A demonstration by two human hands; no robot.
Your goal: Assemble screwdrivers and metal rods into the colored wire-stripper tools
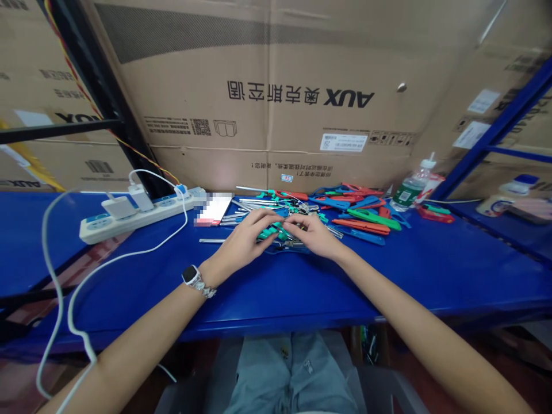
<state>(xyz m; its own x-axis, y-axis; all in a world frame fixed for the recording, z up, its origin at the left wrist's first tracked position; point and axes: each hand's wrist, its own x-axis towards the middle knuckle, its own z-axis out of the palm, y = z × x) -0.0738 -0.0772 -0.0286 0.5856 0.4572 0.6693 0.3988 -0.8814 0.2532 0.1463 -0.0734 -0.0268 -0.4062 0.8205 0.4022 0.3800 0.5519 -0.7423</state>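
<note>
My left hand, with a watch on its wrist, reaches over a pile of small parts on the blue table. Its fingers are curled, with bits of green plastic showing between thumb and fingers. Fingertip to fingertip with it, my right hand pinches something small that I cannot make out. Around both hands lie silver metal strips and green clip-like pieces. To the right is a heap of long plastic handles: red, blue and green.
A white power strip with plugged-in chargers and loose white cables lies at the left. Near it is a phone-like white panel, partly blurred. A bottle stands at the back right. Cardboard walls the back; a blue post rises at right.
</note>
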